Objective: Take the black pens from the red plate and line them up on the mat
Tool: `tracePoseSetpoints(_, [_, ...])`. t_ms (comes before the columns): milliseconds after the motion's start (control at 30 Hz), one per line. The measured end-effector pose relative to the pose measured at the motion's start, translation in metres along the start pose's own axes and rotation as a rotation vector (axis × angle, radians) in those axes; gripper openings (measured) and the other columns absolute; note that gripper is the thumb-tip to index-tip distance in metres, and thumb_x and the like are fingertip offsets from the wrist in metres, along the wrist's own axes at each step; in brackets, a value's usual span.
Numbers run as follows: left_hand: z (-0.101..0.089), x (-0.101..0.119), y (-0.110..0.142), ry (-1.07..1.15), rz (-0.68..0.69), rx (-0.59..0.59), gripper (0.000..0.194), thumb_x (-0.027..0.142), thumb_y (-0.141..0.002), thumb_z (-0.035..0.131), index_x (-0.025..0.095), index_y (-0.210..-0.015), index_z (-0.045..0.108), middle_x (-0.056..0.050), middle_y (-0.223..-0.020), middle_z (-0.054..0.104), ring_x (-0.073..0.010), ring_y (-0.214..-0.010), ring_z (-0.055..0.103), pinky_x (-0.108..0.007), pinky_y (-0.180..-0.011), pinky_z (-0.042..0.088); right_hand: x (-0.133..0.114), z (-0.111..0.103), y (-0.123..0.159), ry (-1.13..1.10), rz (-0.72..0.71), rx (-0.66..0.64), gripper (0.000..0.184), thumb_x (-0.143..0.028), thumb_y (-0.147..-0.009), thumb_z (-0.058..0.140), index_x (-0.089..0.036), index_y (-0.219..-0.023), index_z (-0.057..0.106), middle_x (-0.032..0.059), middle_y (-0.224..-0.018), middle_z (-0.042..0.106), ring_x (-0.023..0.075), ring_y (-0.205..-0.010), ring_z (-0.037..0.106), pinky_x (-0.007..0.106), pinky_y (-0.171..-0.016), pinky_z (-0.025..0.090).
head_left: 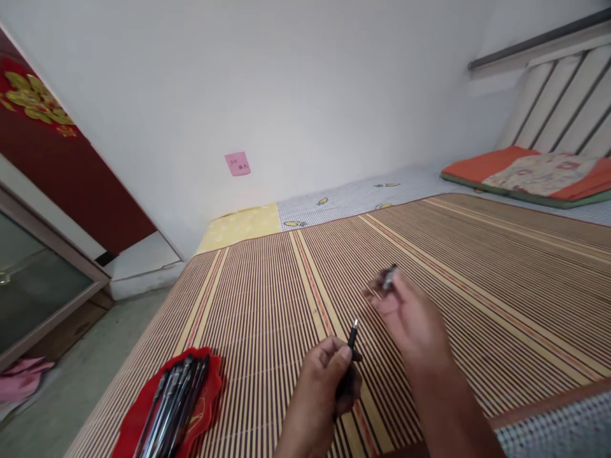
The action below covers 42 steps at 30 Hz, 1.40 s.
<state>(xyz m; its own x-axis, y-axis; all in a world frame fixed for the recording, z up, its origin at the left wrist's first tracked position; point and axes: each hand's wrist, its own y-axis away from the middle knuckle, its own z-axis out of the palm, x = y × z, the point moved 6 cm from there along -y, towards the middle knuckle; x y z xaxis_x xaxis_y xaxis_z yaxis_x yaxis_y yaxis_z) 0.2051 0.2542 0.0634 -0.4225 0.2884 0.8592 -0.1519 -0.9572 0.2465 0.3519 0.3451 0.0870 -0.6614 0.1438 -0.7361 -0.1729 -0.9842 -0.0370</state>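
Observation:
My left hand (329,385) is closed around a black pen (353,334), its silver tip pointing up and away from me. Above and to the right, my right hand (405,305) pinches a small black-and-silver pen cap (389,278), blurred by motion. Pen and cap are apart. Both hands are over the striped bamboo mat (258,305). At the lower left, a red scalloped tray (216,381) holds a bundle of several dark pens (174,401).
A yellow and checked sheet (243,226) shows beyond the mat, against the white wall (334,95) with a pink note (237,163). A folded orange cloth (491,162) lies at the far right by a slatted headboard (558,95). Grey floor (95,356) shows at left.

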Motion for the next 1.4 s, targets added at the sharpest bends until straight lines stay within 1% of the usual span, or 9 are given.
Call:
tracePoseSetpoints(100, [-0.007, 0.011, 0.000, 0.043, 0.076, 0.087, 0.031, 0.040, -0.082, 0.076, 0.015, -0.089, 0.060, 0.003, -0.063, 0.055, -0.0039, -0.045, 0.036, -0.016, -0.041, 0.021, -0.024, -0.029, -0.012, -0.065, -0.118, 0.165, 0.022, -0.043, -0.084, 0.075, -0.022, -0.085, 0.068, 0.0008, -0.090, 0.064, 0.0165, -0.085, 0.063, 0.036, -0.081, 0.055])
tracePoseSetpoints(200, [-0.015, 0.026, -0.001, 0.100, 0.163, 0.141, 0.033, 0.038, -0.080, 0.079, 0.014, -0.096, 0.063, 0.003, -0.064, 0.056, -0.0045, -0.047, 0.037, -0.016, -0.042, 0.026, -0.028, -0.030, -0.010, -0.012, -0.137, 0.178, 0.023, -0.044, -0.083, 0.076, -0.022, -0.087, 0.070, 0.0008, -0.091, 0.064, 0.0144, -0.082, 0.061, 0.031, -0.076, 0.053])
tracePoseSetpoints(433, [-0.026, 0.031, 0.002, 0.155, 0.202, 0.208, 0.036, 0.034, -0.074, 0.085, 0.014, -0.097, 0.065, 0.001, -0.071, 0.061, -0.0070, -0.056, 0.051, -0.016, -0.047, 0.037, 0.003, 0.013, 0.006, 0.173, 0.076, -0.148, 0.031, -0.046, -0.077, 0.081, -0.020, -0.090, 0.073, 0.0027, -0.083, 0.064, 0.0161, -0.075, 0.059, 0.030, -0.069, 0.052])
tracePoseSetpoints(567, [-0.037, 0.034, 0.002, 0.204, 0.241, 0.284, 0.040, 0.028, -0.067, 0.091, 0.015, -0.096, 0.066, 0.000, -0.077, 0.066, -0.0080, -0.061, 0.057, -0.017, -0.055, 0.046, 0.009, 0.019, 0.009, 0.257, 0.067, -0.252, 0.030, -0.044, -0.079, 0.080, -0.020, -0.095, 0.072, 0.0013, -0.080, 0.065, 0.0140, -0.073, 0.060, 0.028, -0.069, 0.052])
tracePoseSetpoints(700, [-0.045, 0.042, 0.002, 0.306, 0.262, 0.279, 0.038, 0.020, -0.064, 0.091, 0.016, -0.093, 0.068, -0.002, -0.081, 0.069, -0.0122, -0.067, 0.063, -0.024, -0.063, 0.052, 0.014, 0.025, 0.012, 0.385, 0.072, -0.297, 0.031, -0.045, -0.079, 0.079, -0.019, -0.095, 0.072, 0.0012, -0.078, 0.068, 0.0130, -0.070, 0.061, 0.026, -0.067, 0.051])
tracePoseSetpoints(800, [-0.048, 0.049, 0.004, 0.349, 0.263, 0.236, 0.030, 0.022, -0.069, 0.088, 0.014, -0.091, 0.070, -0.005, -0.083, 0.070, -0.0171, -0.075, 0.067, -0.030, -0.072, 0.055, 0.019, 0.035, 0.018, 0.447, 0.100, -0.374, 0.034, -0.046, -0.078, 0.078, -0.019, -0.098, 0.073, 0.0028, -0.080, 0.070, 0.0152, -0.072, 0.064, 0.028, -0.067, 0.052])
tracePoseSetpoints(1000, [-0.046, 0.055, 0.010, 0.397, 0.279, 0.142, 0.024, 0.029, -0.075, 0.083, 0.011, -0.087, 0.072, -0.002, -0.073, 0.064, -0.0137, -0.068, 0.060, -0.033, -0.079, 0.054, 0.033, 0.049, 0.027, 0.538, 0.130, -0.510, 0.028, -0.045, -0.081, 0.075, -0.019, -0.088, 0.072, 0.0011, -0.078, 0.069, 0.0150, -0.073, 0.064, 0.028, -0.069, 0.050])
tracePoseSetpoints(1200, [-0.041, 0.050, 0.011, 0.320, 0.245, 0.082, 0.019, 0.026, -0.076, 0.081, 0.013, -0.083, 0.070, -0.001, -0.071, 0.059, -0.0127, -0.065, 0.056, -0.027, -0.069, 0.052, 0.056, 0.067, 0.045, 0.419, 0.235, -0.700, 0.031, -0.048, -0.083, 0.073, -0.018, -0.081, 0.068, -0.0011, -0.069, 0.065, 0.0124, -0.062, 0.060, 0.025, -0.061, 0.047])
tracePoseSetpoints(1400, [-0.033, 0.045, 0.010, 0.183, 0.250, 0.075, 0.029, 0.028, -0.073, 0.084, 0.014, -0.095, 0.072, -0.002, -0.075, 0.064, -0.0122, -0.063, 0.058, -0.023, -0.061, 0.051, 0.074, 0.073, 0.056, 0.421, 0.353, -0.789, 0.043, -0.058, -0.084, 0.069, -0.019, -0.067, 0.061, -0.0063, -0.048, 0.052, 0.0083, -0.039, 0.044, 0.022, -0.047, 0.038])
